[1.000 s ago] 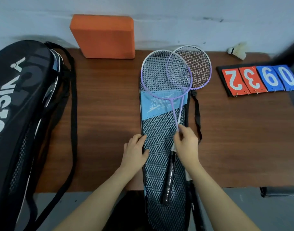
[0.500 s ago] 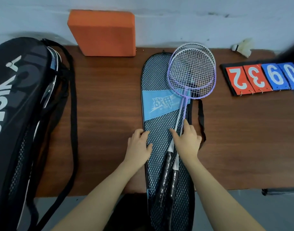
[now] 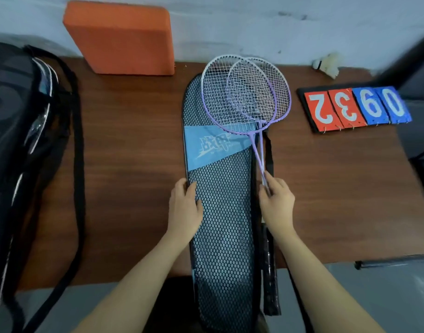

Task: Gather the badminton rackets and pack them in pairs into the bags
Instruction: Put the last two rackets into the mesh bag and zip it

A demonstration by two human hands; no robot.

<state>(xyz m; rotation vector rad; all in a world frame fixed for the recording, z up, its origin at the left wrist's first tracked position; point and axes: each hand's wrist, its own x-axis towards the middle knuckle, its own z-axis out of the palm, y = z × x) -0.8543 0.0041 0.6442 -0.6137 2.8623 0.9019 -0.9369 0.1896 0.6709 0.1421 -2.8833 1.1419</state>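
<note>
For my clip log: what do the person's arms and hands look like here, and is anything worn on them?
Both forearms are bare up to the frame edge, with no sleeves in view. The left hand and right hand show no gloves, rings, watch or wristband.

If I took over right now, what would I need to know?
Left hand rests flat on the mesh bag's left edge. Right hand pinches the shafts of the two purple rackets, whose heads lie over the bag's top right and whose handles run along its right edge.
Done: the pair is gathered.
Left: slide both into the mesh bag. The big black bag lies at the left.
</note>
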